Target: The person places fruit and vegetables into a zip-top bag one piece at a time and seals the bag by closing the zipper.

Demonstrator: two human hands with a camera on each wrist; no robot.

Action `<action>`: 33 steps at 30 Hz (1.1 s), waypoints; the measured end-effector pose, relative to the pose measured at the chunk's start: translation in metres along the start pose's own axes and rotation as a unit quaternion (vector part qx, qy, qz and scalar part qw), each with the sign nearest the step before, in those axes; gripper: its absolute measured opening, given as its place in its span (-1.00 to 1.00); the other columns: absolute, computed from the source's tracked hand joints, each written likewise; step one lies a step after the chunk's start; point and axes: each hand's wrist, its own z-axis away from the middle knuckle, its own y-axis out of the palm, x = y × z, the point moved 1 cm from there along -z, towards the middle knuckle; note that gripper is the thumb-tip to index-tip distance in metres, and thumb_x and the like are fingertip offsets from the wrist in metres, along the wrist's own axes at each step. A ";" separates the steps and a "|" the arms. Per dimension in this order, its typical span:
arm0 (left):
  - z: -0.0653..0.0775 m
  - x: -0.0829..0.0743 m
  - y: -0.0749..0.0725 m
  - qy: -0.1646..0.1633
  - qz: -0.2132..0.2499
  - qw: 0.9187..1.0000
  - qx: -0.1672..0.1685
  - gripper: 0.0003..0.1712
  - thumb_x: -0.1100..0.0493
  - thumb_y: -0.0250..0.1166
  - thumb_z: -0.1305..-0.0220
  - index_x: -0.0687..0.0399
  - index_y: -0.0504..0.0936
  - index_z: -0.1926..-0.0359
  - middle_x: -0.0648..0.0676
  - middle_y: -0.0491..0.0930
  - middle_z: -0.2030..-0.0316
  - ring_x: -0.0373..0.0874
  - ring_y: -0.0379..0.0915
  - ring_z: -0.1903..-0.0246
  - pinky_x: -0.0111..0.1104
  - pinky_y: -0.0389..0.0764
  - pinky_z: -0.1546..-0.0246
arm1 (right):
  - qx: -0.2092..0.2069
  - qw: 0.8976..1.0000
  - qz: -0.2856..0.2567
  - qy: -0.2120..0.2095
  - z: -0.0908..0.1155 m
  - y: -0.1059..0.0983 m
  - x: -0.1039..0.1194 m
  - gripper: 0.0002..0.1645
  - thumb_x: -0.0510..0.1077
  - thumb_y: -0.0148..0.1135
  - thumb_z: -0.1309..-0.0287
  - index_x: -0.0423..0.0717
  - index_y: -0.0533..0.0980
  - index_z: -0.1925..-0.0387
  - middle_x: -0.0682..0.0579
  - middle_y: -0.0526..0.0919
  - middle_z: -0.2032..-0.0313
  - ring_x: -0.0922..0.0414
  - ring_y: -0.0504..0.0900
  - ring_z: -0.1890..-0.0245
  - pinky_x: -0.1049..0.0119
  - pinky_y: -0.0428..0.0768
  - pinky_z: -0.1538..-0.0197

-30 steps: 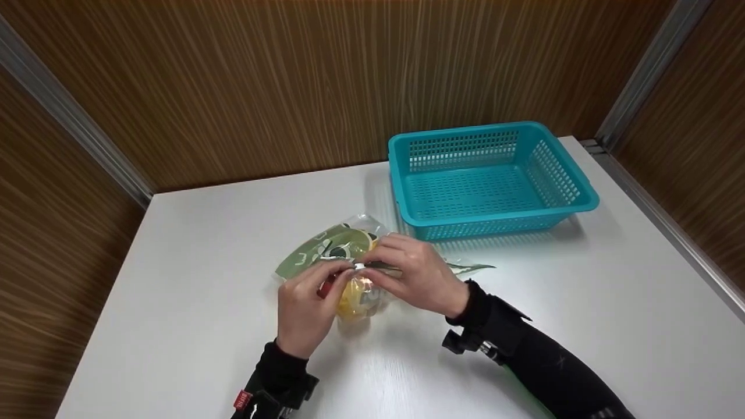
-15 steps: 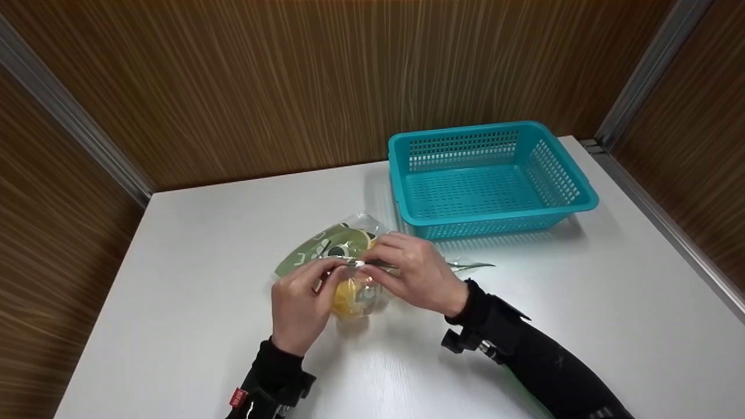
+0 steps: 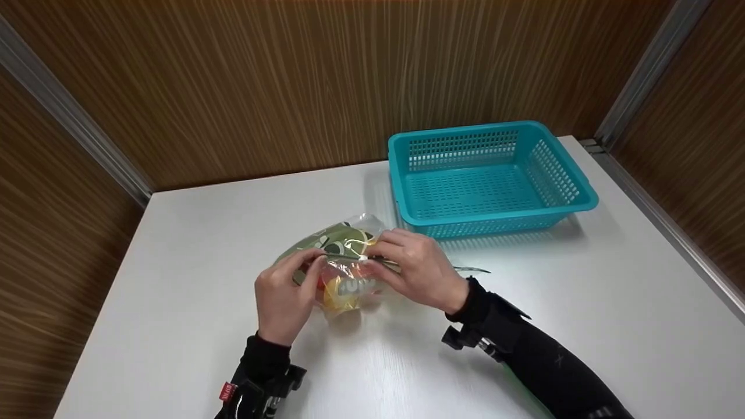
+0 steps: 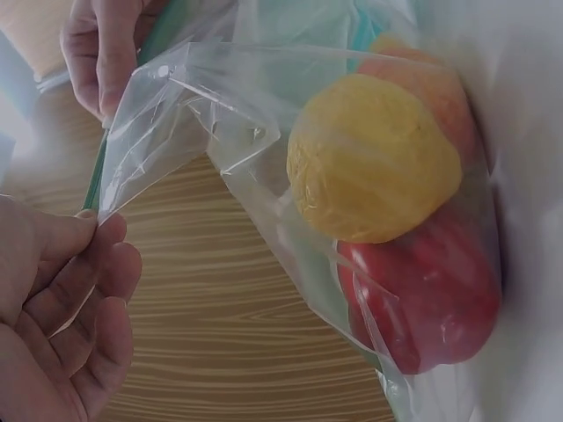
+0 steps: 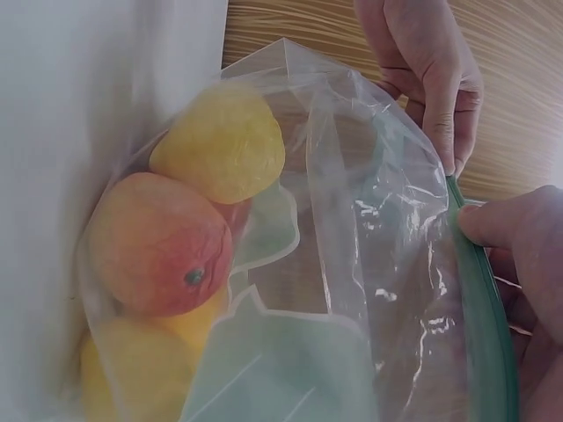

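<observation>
A clear zip bag (image 3: 352, 285) with a green printed panel stands on the table, its green zip edge uppermost. My left hand (image 3: 288, 297) pinches this edge between thumb and fingertips. Farther right along the same edge, my right hand (image 3: 422, 270) pinches it by the small white slider (image 3: 363, 257). Through the plastic, the left wrist view shows a round yellow fruit (image 4: 369, 158) above a glossy red bell pepper (image 4: 431, 299). An orange-pink fruit (image 5: 163, 246) with a small green stem mark lies among yellow ones in the right wrist view.
Behind the bag and to its right, a turquoise perforated basket (image 3: 495, 218) stands on the white table (image 3: 192, 279). Wood-grain panels (image 3: 262, 87) rise along the table's back and sides.
My left hand has slid left along the zip edge, widening the gap between the hands. The right hand has barely shifted; the bag's upper edge and fruit have moved slightly.
</observation>
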 end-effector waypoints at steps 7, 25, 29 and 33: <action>-0.005 0.007 -0.006 -0.004 -0.001 1.000 -0.015 -0.90 0.20 0.39 -0.10 0.08 0.72 0.32 0.01 0.72 0.46 -0.25 0.58 0.51 -0.61 0.35 0.61 | 0.006 1.000 0.007 0.012 0.000 -0.003 -0.004 -0.82 0.01 0.27 -0.16 0.03 0.65 0.31 0.15 0.69 0.38 0.25 0.62 0.36 0.42 0.60 0.28; -0.013 0.023 -0.025 -0.026 -0.010 0.998 -0.055 -0.92 0.20 0.34 -0.16 0.09 0.71 0.32 0.05 0.72 0.47 -0.16 0.59 0.51 -0.65 0.32 0.61 | 0.007 0.999 -0.005 0.043 -0.002 -0.015 -0.016 -0.80 0.01 0.24 -0.19 0.01 0.67 0.29 0.13 0.66 0.42 0.22 0.55 0.39 0.41 0.55 0.33; -0.015 0.027 -0.028 -0.033 -0.009 0.997 -0.062 -0.92 0.19 0.33 -0.17 0.09 0.71 0.32 0.05 0.73 0.46 -0.14 0.60 0.51 -0.65 0.32 0.61 | 0.006 0.999 -0.003 0.045 -0.002 -0.017 -0.018 -0.81 0.01 0.25 -0.18 0.01 0.67 0.30 0.12 0.66 0.43 0.22 0.57 0.38 0.41 0.56 0.32; -0.016 0.031 -0.030 -0.047 -0.012 0.997 -0.065 -0.90 0.18 0.34 -0.17 0.10 0.71 0.32 0.07 0.73 0.45 -0.13 0.60 0.50 -0.66 0.31 0.60 | 0.007 0.999 0.001 0.047 -0.001 -0.018 -0.021 -0.81 0.00 0.26 -0.17 0.00 0.67 0.30 0.12 0.66 0.42 0.21 0.57 0.38 0.40 0.56 0.32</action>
